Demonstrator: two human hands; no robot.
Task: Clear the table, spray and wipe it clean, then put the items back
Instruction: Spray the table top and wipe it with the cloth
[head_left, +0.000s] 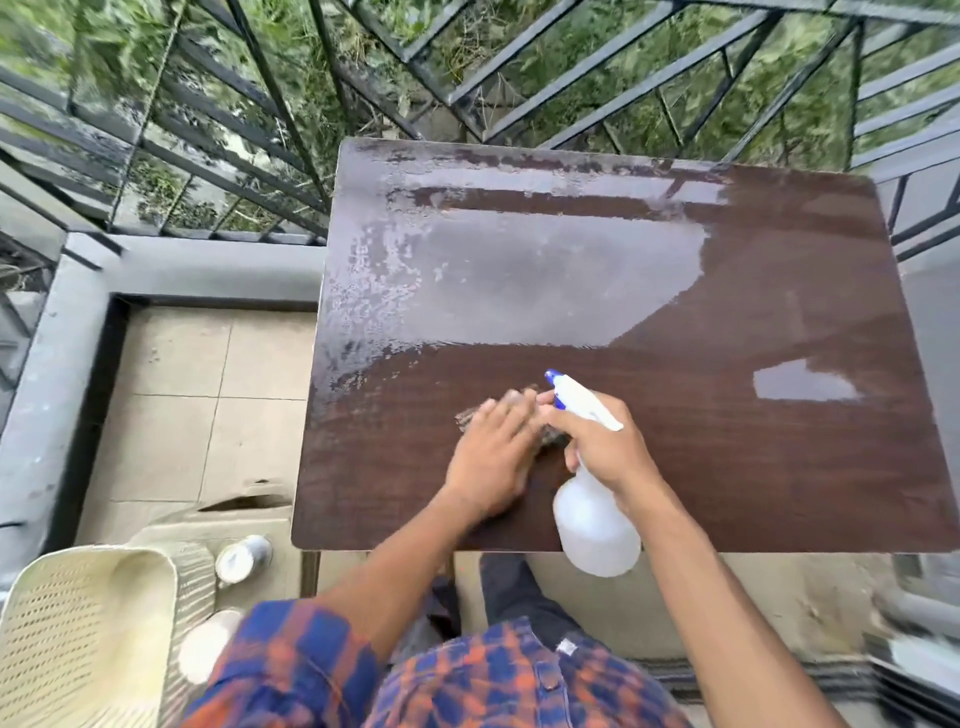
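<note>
We see the brown surface (727, 467) wet across its far-left part, dry and bare toward the right edge and near corners. Our left hand (493, 457) lies flat, fingers (501, 415) spread on what looks like a dark cloth (550, 439), blurred, near the middle of the near edge. Our right hand (602, 447) has its fingers clamped on the neck of the white spray bottle (595, 519), whose body hangs over the near edge. A railing (571, 78) borders the far edge.
</note>
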